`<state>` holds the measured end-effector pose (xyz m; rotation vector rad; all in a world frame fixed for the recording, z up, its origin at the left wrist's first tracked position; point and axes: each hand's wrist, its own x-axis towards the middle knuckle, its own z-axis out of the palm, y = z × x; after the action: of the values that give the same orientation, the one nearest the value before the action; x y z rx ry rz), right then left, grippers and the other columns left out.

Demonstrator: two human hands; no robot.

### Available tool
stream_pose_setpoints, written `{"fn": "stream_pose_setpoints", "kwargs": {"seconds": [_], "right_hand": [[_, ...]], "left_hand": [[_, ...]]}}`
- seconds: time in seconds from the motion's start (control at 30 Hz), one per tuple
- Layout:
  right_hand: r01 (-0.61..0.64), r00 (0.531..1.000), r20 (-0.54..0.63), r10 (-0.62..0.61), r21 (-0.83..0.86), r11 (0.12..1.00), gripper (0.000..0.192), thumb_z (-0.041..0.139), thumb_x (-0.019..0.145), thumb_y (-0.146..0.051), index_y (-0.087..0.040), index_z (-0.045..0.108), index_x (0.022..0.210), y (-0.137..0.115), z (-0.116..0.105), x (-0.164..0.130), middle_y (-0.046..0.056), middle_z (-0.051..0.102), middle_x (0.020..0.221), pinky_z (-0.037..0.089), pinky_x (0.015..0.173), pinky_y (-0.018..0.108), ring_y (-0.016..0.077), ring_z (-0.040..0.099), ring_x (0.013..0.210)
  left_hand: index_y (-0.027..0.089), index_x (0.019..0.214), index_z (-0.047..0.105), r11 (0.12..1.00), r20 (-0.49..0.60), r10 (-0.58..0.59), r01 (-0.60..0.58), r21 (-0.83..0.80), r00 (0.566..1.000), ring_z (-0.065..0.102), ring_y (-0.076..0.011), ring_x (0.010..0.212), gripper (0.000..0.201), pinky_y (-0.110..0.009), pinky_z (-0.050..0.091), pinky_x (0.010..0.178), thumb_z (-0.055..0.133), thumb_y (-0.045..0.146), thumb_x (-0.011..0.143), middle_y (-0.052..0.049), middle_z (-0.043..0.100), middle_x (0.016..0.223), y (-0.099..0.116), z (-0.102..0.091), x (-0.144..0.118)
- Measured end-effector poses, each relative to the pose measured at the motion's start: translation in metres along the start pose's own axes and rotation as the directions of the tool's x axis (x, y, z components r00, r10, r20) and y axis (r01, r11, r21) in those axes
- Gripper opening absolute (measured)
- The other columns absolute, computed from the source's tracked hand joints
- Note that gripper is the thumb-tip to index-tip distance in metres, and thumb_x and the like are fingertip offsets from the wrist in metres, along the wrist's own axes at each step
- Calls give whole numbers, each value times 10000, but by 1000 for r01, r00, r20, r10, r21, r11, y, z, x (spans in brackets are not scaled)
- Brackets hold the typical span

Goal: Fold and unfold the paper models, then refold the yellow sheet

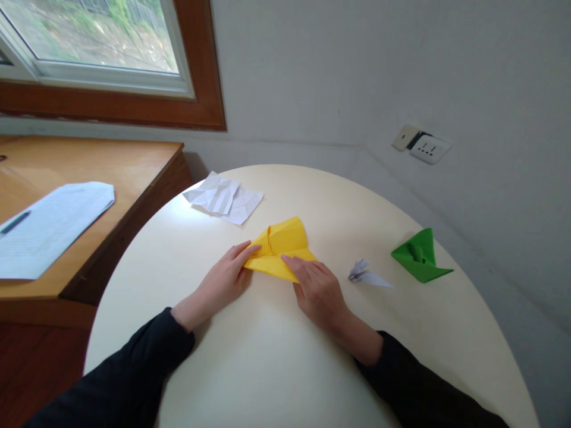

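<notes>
A partly folded sheet of yellow paper (285, 238) lies at the middle of the round table, with a raised flap standing near its left side. My left hand (227, 273) grips the paper's left corner, thumb and fingers closed around it. On the near right edge, my right hand (319, 288) holds the paper with its fingers laid over the top and the thumb tucked by the edge. To the right of that hand rests a small white folded-paper figure (368, 275), and beyond it a green folded-paper piece (422, 257).
Creased white papers (225, 198) lie at the far left of the white round table (250, 368). A wooden desk (143, 157) at left bears printed sheets (57, 232) and a pen (15, 222). Behind are a wall with a socket (429, 148) and a window.
</notes>
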<state>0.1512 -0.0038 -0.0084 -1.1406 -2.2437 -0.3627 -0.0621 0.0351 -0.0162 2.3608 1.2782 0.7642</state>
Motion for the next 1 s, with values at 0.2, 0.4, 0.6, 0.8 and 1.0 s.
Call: {"fn": "stream_pose_setpoints", "kwargs": {"seconds": [0.2, 0.4, 0.6, 0.8, 1.0], "right_hand": [[3, 986, -163, -13, -66, 998, 425, 467, 792, -41, -151, 460, 1203, -3, -7, 3, 124, 634, 1119, 367, 946, 420, 228, 546, 1108], [92, 959, -267, -90, -4, 996, 382, 534, 775, -62, -184, 482, 1133, -9, -9, -3, 104, 628, 1081, 361, 948, 419, 213, 524, 1102], [115, 960, -264, -98, 49, 992, 410, 530, 758, -52, -169, 471, 1147, -9, -8, -4, 118, 613, 1083, 387, 924, 414, 222, 504, 1105], [121, 964, -245, -103, 62, 991, 461, 517, 749, -31, -171, 458, 1184, -10, -9, -2, 118, 599, 1108, 381, 939, 415, 224, 495, 1122], [125, 979, -179, -94, 171, 977, 474, 501, 774, -34, -148, 419, 1226, -7, -5, 1, 118, 620, 1032, 465, 834, 386, 217, 557, 1002]], "left_hand": [[150, 1203, 538, 1000, -3, -22, 21, -15, 1000, 534, -243, 1150, 402, -402, 445, 969, 380, 189, 835, -140, 512, 1300, 0, -4, 1], [147, 1159, 549, 997, -71, -10, 4, -78, 997, 581, -215, 1065, 383, -358, 470, 911, 382, 147, 814, -128, 579, 1212, 0, -6, 1], [154, 1092, 570, 979, -149, -111, 81, -189, 983, 606, -199, 965, 335, -334, 471, 843, 376, 155, 819, -97, 649, 1069, 5, -9, 3], [159, 1045, 563, 862, -111, -292, 211, -461, 950, 610, -173, 749, 273, -322, 485, 720, 399, 251, 848, -42, 643, 844, 7, -10, 6], [154, 855, 568, 508, 64, -400, 279, -815, 914, 552, -121, 568, 184, -265, 480, 571, 541, 311, 763, 5, 588, 690, 12, -13, 12]]}}
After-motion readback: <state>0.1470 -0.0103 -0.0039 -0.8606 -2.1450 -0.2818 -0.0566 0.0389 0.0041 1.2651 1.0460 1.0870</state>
